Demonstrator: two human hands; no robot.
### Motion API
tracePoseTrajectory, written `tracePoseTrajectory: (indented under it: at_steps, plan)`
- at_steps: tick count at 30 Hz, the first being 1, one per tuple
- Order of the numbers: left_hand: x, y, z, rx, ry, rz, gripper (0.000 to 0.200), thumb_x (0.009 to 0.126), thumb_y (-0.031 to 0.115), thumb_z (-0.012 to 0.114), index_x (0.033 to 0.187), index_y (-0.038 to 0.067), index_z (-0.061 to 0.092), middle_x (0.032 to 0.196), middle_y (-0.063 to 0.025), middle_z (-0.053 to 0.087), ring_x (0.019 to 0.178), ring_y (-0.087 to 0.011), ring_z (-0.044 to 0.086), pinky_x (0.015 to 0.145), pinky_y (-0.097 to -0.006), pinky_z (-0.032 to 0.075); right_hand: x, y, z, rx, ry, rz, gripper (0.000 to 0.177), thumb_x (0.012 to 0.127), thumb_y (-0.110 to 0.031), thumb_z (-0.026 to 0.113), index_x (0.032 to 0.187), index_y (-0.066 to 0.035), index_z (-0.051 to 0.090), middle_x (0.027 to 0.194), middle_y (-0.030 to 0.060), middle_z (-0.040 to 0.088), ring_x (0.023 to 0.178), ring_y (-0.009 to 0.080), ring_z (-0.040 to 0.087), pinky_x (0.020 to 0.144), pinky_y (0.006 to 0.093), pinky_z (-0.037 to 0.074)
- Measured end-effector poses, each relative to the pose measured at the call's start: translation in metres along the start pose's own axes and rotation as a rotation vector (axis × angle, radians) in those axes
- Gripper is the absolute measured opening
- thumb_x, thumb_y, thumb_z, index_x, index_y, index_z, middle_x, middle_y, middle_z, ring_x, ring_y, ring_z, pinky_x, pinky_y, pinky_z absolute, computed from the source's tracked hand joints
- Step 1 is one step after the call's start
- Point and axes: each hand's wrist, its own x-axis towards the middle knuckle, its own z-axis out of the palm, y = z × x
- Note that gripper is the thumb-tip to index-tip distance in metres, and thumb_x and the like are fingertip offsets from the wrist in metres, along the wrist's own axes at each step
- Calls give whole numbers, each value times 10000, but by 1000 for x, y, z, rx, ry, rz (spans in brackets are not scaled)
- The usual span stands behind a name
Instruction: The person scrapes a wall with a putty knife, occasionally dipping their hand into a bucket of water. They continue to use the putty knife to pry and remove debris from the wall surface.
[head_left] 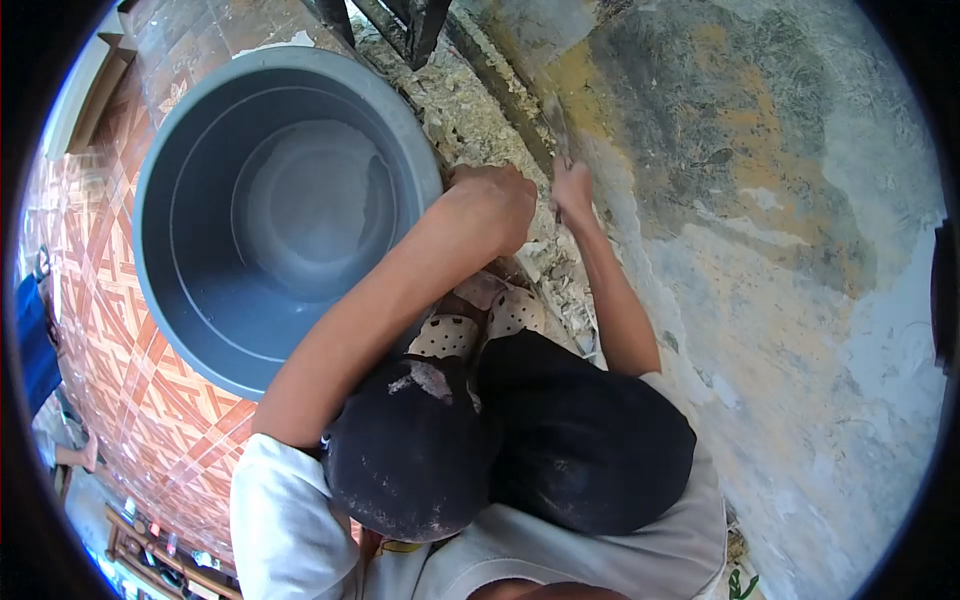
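Observation:
A large grey-blue tub (290, 95) stands at the left, with a pale wet-looking patch on its bottom. My left hand (495, 205) is closed just beyond the tub's right rim, over pale crumbly rubble (470, 110); what its fingers hold, if anything, is hidden. Against the foot of the weathered wall (700, 180), my right hand (573, 192) grips a thin tool (557, 118) whose flat, blurred end points up along the wall's base. My knees in black cloth and spotted shoes (516, 311) are below the hands.
Patterned orange-brown floor (110, 300) stretches along the left. Dark metal legs (425, 35) stand at the top, close to the tub. Part of another person, an arm (75, 457), shows at the far left edge, near a blue cloth (37, 345). A wooden rack (150, 555) is at the lower left.

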Motion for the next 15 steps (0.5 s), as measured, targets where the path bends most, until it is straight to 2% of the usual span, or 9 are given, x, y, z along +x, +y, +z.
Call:
tracePoseTrajectory:
  at_steps: [3,4,7,8,11,12,15]
  plan:
    - [2,3,15,-11,26,12,199,793,93,506,837,-22,663,903,-217,663,885,-353,652,785,-427,513,0,-3,1,73,-13,60,491,922,-304,545,684,126,552,643,256,599,568,336,612,492,463,435]
    - [5,-2,12,2,61,12,198,793,93,506,835,-20,663,893,-220,663,877,-355,653,784,-428,514,3,33,11,-156,268,-320,500,925,-302,549,639,107,530,549,192,545,421,271,546,396,438,386]
    - [4,-1,4,-14,-4,21,201,796,92,501,851,-21,658,915,-227,658,898,-356,650,785,-430,514,-1,30,13,75,155,-33,481,929,-287,551,614,74,508,540,169,519,373,226,501,360,419,347]
    - [5,-1,4,-18,-35,8,211,800,94,495,865,-29,653,917,-232,657,896,-364,650,785,-435,514,-2,11,6,142,15,23,418,930,-256,554,675,72,508,581,170,527,416,214,522,369,411,355]
    - [7,-5,12,0,33,30,217,805,97,493,874,-36,649,912,-231,658,901,-374,646,783,-436,514,12,-25,18,295,-48,-5,372,928,-237,564,750,85,513,553,121,503,398,192,492,343,387,342]
    - [8,-2,12,-9,21,41,216,805,97,493,872,-37,648,910,-229,659,900,-372,646,784,-434,515,0,-31,18,254,-21,-15,364,924,-240,570,781,88,500,537,80,478,385,178,466,319,361,314]
    - [2,-6,3,11,37,33,217,809,101,492,868,-39,647,906,-222,660,894,-369,647,782,-429,518,-17,-3,10,287,-17,46,363,920,-242,574,764,76,491,537,67,473,376,172,449,315,355,302]
